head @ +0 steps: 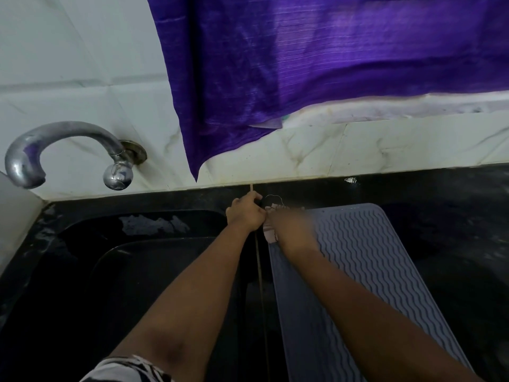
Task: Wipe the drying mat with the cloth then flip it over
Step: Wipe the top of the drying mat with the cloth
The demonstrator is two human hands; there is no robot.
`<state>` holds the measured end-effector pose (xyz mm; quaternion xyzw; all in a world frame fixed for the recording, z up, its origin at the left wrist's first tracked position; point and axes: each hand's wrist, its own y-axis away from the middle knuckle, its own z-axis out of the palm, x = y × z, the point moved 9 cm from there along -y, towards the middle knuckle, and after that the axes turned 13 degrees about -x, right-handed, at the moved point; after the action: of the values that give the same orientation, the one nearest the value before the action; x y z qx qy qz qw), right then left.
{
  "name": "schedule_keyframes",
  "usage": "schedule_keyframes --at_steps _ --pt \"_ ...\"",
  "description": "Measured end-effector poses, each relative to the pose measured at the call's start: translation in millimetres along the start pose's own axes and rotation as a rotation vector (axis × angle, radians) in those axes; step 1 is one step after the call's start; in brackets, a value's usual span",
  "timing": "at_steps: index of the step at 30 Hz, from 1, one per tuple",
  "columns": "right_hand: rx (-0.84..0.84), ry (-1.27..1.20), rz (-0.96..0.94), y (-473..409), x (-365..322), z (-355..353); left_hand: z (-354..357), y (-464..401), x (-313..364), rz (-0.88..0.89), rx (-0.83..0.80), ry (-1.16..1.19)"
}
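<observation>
A grey drying mat [366, 252] with wavy ridges lies on the black counter, right of the sink. My right hand [289, 230], blurred by motion, presses a pale cloth [271, 235] onto the mat's far left corner; only the cloth's edge shows under the hand. My left hand [246, 212] is closed at the mat's far left corner, just beyond the sink's rim. Whether it pinches the mat's edge or the cloth is hidden by the fingers.
A black sink [132, 271] fills the left, with a metal tap [63, 153] on the tiled wall above it. A purple curtain [303, 64] hangs over the wall behind the counter. The wet black counter [446, 216] stretches right of the mat.
</observation>
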<state>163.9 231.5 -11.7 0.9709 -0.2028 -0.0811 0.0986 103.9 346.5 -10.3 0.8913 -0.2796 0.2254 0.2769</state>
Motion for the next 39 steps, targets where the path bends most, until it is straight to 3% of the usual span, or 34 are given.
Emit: schedule_keyframes --at_steps 5,10,14,19,22,25,28,33,34,37,39 --pt "0.124 -0.31 0.031 6 18 -9 1 6 5 0.022 0.008 -0.084" --pt "0.046 -0.14 -0.006 6 6 -6 3 6 -1 -0.041 0.006 -0.014" --pt "-0.098 -0.299 -0.028 15 4 -3 -2 9 -5 -0.128 0.005 0.006" --pt "-0.287 -0.216 -0.291 94 -14 20 0 14 3 -0.179 -0.002 -0.056" --pt "-0.414 -0.256 -0.294 76 -6 -14 0 13 2 -0.198 -0.021 -0.053" --pt "-0.226 -0.251 -0.166 8 6 -58 -2 10 -3 -0.238 -0.03 -0.013" --pt "-0.241 -0.045 -0.121 -16 -2 -26 0 9 -8 -0.258 -0.04 0.02" --pt "-0.053 -0.279 -0.107 75 -5 13 3 14 -4 -0.242 0.012 0.044" --pt "-0.094 -0.339 -0.114 97 -7 24 4 16 -3 -0.247 0.016 0.04" --pt "-0.273 -0.106 -0.452 159 -31 43 3 18 -1 -0.258 0.024 0.018" --pt "-0.42 -0.118 -0.474 158 -20 30 3 20 0 -0.261 0.021 0.002"
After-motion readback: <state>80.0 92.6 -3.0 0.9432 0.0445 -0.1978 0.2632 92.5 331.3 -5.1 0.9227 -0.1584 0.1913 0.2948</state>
